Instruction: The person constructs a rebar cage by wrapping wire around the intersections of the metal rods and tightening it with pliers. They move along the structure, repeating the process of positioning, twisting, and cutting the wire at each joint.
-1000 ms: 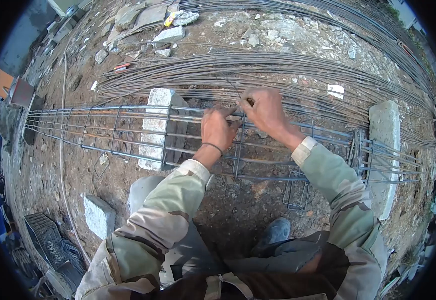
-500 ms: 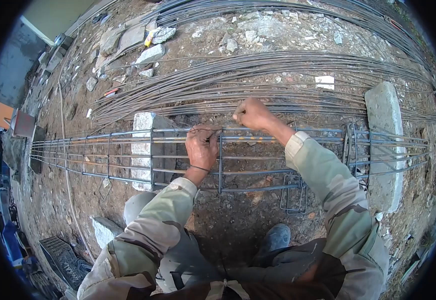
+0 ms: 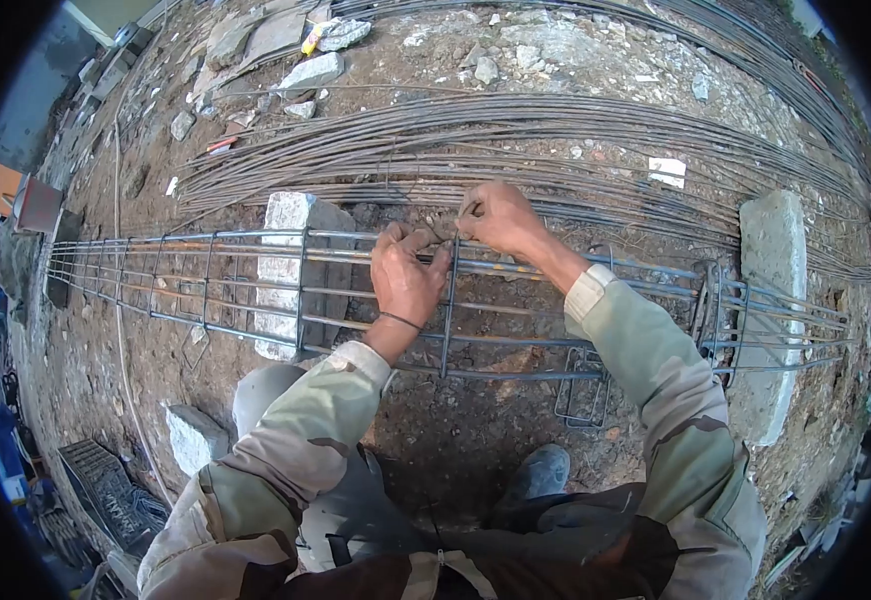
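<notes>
Head view: your left hand (image 3: pixel 408 278) and right hand (image 3: pixel 497 216) meet at the far top bar of the rebar cage (image 3: pixel 256 285), which lies across the scene, propped on a stone block (image 3: pixel 278 225) at left and a second stone block (image 3: pixel 776 250) at right. Left fingers curl closed over the top bar beside an upright stirrup (image 3: pixel 449 310); right fingers are pinched together on what looks like thin tie wire at the same joint, though the wire itself is too fine to confirm. Judgement: the cage is stiff, heavy, awkward along its length; the tie wire is soft and bends easily, so hold it close to the joint. Loose rebar bundles (image 3: pixel 516 135) lie on the dirt beyond. At near left, a dark plastic crate (image 3: pixel 106 490) sits on the ground; contents cannot be made out.
</notes>
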### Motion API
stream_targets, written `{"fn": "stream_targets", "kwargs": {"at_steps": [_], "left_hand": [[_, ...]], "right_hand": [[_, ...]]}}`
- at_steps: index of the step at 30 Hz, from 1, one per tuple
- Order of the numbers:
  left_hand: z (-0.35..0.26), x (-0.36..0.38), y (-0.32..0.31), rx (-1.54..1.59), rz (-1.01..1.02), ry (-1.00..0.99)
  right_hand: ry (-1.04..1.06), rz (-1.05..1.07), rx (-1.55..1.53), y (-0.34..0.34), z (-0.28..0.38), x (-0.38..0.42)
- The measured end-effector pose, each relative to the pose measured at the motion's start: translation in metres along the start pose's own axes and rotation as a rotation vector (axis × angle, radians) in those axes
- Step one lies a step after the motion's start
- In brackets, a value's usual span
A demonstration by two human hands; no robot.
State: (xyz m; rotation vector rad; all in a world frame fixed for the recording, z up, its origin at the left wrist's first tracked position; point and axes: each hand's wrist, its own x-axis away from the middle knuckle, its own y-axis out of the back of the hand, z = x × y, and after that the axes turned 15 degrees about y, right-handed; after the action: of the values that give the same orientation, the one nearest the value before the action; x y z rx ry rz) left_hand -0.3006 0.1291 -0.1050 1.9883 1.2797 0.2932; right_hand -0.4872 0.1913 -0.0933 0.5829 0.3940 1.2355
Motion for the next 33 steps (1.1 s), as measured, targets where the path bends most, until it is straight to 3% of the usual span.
{"fn": "stream_targets", "kwargs": {"at_steps": [2,4,10,15,18,20,21,23,26,30,32,33], "left_hand": [[-0.007,-0.004,0.008,0.043,0.104,0.038],[-0.011,-0.008,0.014,0.123,0.279,0.202],[-0.023,-0.003,0.005,0.08,0.274,0.188],[-0.023,-0.008,0.003,0.151,0.229,0.298],[-0.018,-0.013,0.004,0.171,0.269,0.318],[-0.016,-0.013,0.001,0.179,0.272,0.346],[-0.017,-0.015,0.002,0.193,0.272,0.374],[-0.018,-0.015,0.002,0.178,0.259,0.368],[-0.021,-0.014,0.001,0.16,0.247,0.375],[-0.021,-0.013,0.0,0.156,0.214,0.392],[-0.023,-0.013,0.001,0.165,0.22,0.406],[-0.024,-0.013,0.001,0.168,0.23,0.42]], "right_hand": [[0.022,0.025,-0.009,-0.001,0.006,0.008],[-0.085,-0.09,-0.016,-0.006,0.01,0.012],[0.023,-0.228,-0.026,-0.019,0.0,0.012],[0.1,-0.232,0.05,-0.01,0.016,0.026],[0.277,-0.222,-0.045,-0.005,0.004,0.038],[0.49,-0.039,0.135,0.004,0.005,0.045],[0.491,-0.042,0.136,0.004,0.002,0.047],[0.873,-0.081,0.441,0.001,-0.006,0.052],[0.947,0.062,0.553,0.011,-0.004,0.054],[0.84,0.086,0.335,0.021,-0.001,0.05],[0.507,0.305,0.113,0.031,-0.011,0.037],[0.507,0.305,0.118,0.034,-0.007,0.035]]}}
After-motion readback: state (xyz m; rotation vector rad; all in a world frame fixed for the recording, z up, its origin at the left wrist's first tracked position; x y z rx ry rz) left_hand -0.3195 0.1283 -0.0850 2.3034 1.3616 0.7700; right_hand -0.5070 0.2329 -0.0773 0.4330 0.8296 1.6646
